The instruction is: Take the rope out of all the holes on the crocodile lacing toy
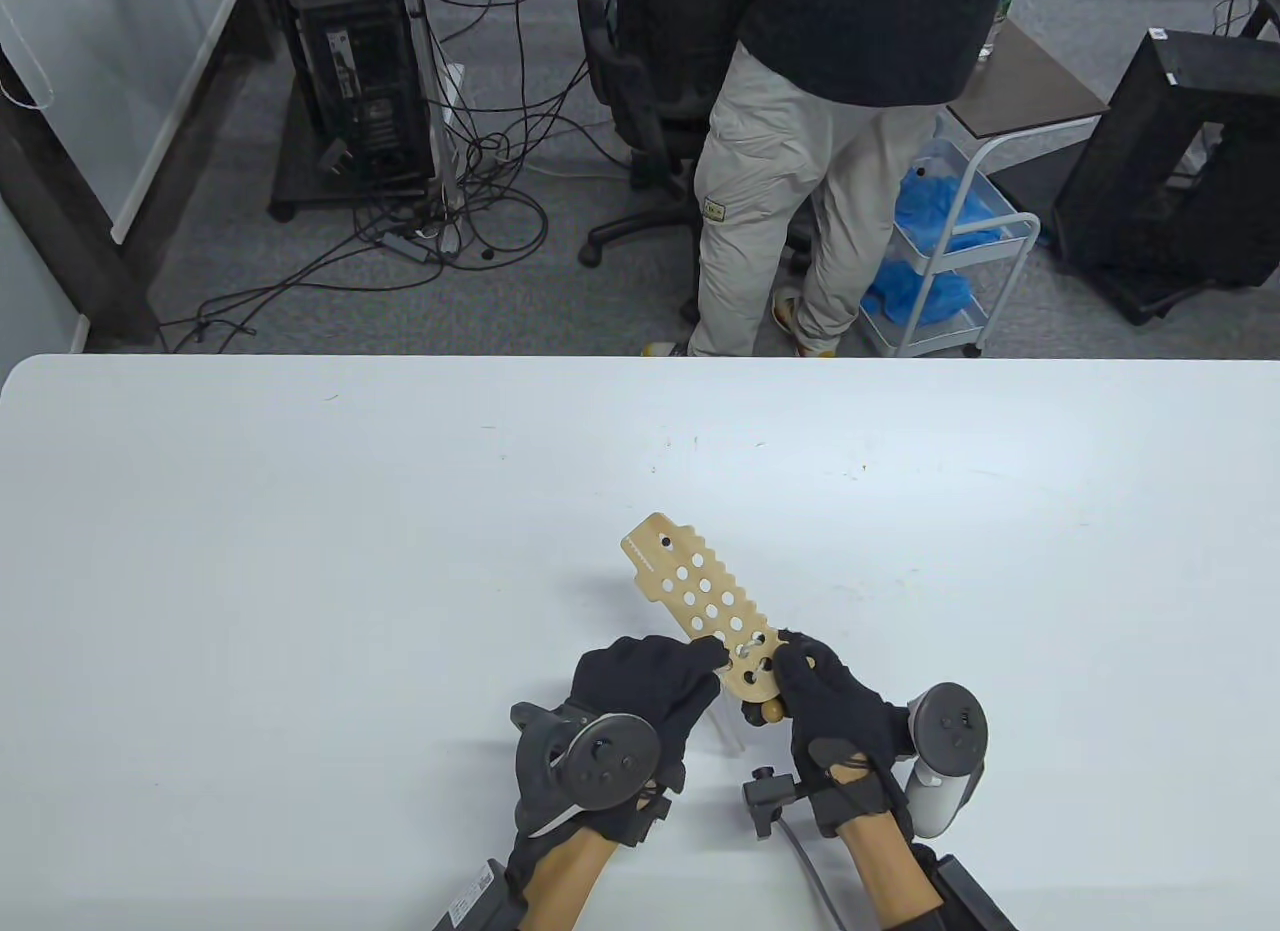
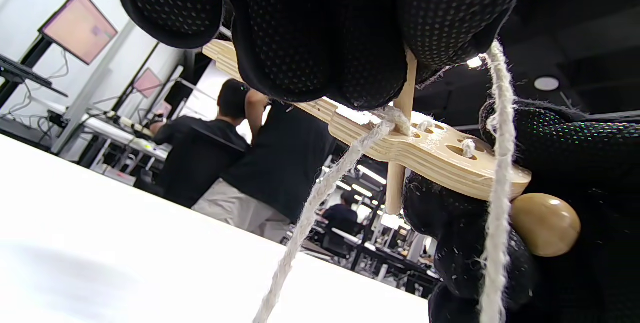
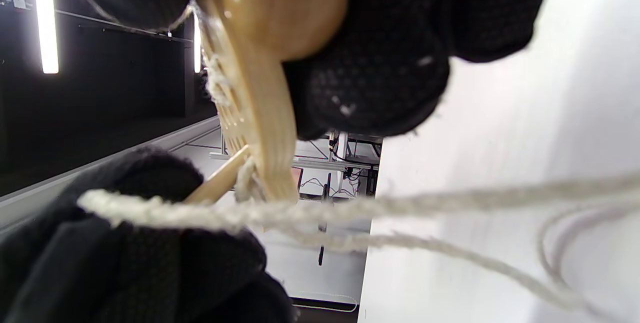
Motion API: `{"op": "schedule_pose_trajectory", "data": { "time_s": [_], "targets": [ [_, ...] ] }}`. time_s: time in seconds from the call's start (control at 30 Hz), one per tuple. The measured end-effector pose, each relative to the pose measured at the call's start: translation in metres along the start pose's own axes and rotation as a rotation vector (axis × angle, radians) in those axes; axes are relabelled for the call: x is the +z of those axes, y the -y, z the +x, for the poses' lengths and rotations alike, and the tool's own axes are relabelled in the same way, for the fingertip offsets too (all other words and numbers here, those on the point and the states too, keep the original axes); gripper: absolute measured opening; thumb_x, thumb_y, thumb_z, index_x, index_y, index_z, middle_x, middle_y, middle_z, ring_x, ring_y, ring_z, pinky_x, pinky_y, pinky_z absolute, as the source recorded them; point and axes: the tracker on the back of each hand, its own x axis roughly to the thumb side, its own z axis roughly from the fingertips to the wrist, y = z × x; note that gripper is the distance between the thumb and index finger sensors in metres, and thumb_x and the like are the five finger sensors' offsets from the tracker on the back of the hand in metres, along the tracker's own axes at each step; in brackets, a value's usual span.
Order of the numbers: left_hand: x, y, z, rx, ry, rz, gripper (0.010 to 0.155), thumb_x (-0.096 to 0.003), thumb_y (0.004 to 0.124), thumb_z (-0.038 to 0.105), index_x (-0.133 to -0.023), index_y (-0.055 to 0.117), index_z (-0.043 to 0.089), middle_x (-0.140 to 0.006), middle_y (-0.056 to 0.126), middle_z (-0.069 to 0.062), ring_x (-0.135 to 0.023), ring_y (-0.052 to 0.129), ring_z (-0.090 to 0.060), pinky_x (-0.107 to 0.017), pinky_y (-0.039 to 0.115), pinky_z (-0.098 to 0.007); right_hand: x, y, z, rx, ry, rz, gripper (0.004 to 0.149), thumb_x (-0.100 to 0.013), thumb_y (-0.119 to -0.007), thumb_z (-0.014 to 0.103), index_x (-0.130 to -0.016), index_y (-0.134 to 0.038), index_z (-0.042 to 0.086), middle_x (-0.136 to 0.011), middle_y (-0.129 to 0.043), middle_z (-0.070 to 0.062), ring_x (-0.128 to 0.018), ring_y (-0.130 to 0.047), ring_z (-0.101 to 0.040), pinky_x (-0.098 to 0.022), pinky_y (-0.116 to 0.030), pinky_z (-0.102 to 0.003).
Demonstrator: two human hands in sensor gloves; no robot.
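Both hands hold the crocodile toy (image 1: 700,596) aloft: right hand (image 1: 835,706) clamps the tail, left hand (image 1: 650,686) apparently pinches the wooden needle (image 2: 398,163) alongside. Rope (image 2: 320,198) limp, light; grip needle, pull.

A white table (image 1: 300,571) filled the lower frame. Beyond it lay grey carpet (image 1: 560,301) with tangled black cables (image 1: 470,201) at upper left, a computer tower (image 1: 365,81), a black office chair (image 1: 640,101), a standing person (image 1: 800,171), and a white trolley (image 1: 950,261) holding blue bags at upper right.
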Motion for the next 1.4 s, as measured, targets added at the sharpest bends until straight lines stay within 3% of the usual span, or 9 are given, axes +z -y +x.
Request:
{"op": "schedule_pose_trajectory", "data": {
  "time_s": [0.37, 0.5, 0.83, 1.1, 1.4],
  "targets": [
    [0.000, 0.001, -0.001, 0.032, 0.002, -0.008, 0.042, -0.0476, 0.082, 0.045, -0.090, 0.084, 0.041, -0.076, 0.099, 0.005, -0.063, 0.097, -0.016, -0.057, 0.081, -0.049, 0.000, 0.002, 0.001, -0.021, -0.007, -0.016, 0.050, -0.043, -0.078, 0.040, -0.077, -0.084, 0.004, -0.058, -0.099, -0.021, -0.036, -0.101, -0.032, -0.041, -0.079, -0.058],
    [0.000, 0.000, -0.003, 0.056, -0.010, 0.001, 0.053, -0.0479, 0.082, 0.044, -0.100, 0.074, 0.041, -0.080, 0.097, 0.005, -0.066, 0.096, -0.016, -0.057, 0.080, -0.049, 0.000, 0.006, 0.005, -0.066, -0.008, -0.045, 0.050, -0.043, -0.078, 0.040, -0.077, -0.084, 0.004, -0.058, -0.099, -0.021, -0.036, -0.101, -0.032, -0.041, -0.079, -0.058],
    [-0.001, -0.002, -0.026, 0.187, -0.156, 0.023, 0.058, -0.0488, 0.080, 0.042, -0.104, 0.066, 0.036, -0.089, 0.091, 0.004, -0.071, 0.094, -0.017, -0.059, 0.079, -0.050, -0.001, 0.018, 0.009, -0.246, -0.042, -0.095, 0.050, -0.044, -0.077, 0.041, -0.078, -0.083, 0.004, -0.060, -0.098, -0.021, -0.038, -0.100, -0.031, -0.042, -0.078, -0.057],
    [-0.001, 0.004, -0.049, 0.355, -0.264, -0.023, 0.051, -0.0495, 0.077, 0.044, -0.100, 0.074, 0.037, -0.094, 0.089, 0.001, -0.076, 0.092, -0.020, -0.063, 0.074, -0.056, -0.004, 0.013, 0.011, -0.330, -0.039, -0.010, 0.051, -0.045, -0.076, 0.042, -0.078, -0.082, 0.004, -0.059, -0.098, -0.020, -0.036, -0.101, -0.029, -0.042, -0.079, -0.056],
    [-0.004, 0.014, -0.048, 0.513, -0.201, -0.117, 0.051, -0.0496, 0.076, 0.045, -0.101, 0.074, 0.041, -0.099, 0.087, -0.001, -0.085, 0.086, -0.025, -0.066, 0.068, -0.061, -0.004, 0.004, 0.016, -0.363, -0.002, 0.107, 0.051, -0.045, -0.076, 0.042, -0.077, -0.083, 0.003, -0.057, -0.099, -0.019, -0.034, -0.101, -0.028, -0.041, -0.081, -0.055]
  ]
}}
